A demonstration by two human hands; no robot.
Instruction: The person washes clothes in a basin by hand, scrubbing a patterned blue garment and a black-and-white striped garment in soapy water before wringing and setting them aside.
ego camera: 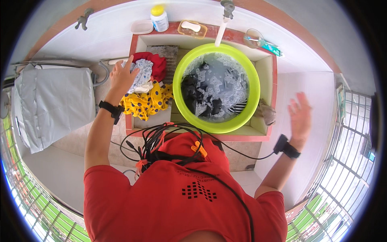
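My left hand (122, 73) is at the left edge of a pile of clothes, its fingers spread beside a pale blue patterned cloth (142, 72); whether it touches the cloth I cannot tell. A red cloth (158, 66) lies behind, and a yellow cloth with dark dots (148, 101) in front. My right hand (300, 116), a little blurred, is raised to the right of the sink, fingers apart and holding nothing. Between the hands, a lime-green basin (255, 87) holds foamy grey water with dark clothes (190, 90) and a striped cloth (238, 108) in it.
The basin stands in a tiled sink (273, 90) under a tap (228, 10). Along the back ledge are a yellow-capped bottle (159, 22), a soap dish (201, 31), a clear cup (253, 38) and a green tube (271, 48). A brownish cloth (267, 112) lies right of the basin. Black cables (151, 136) hang in front.
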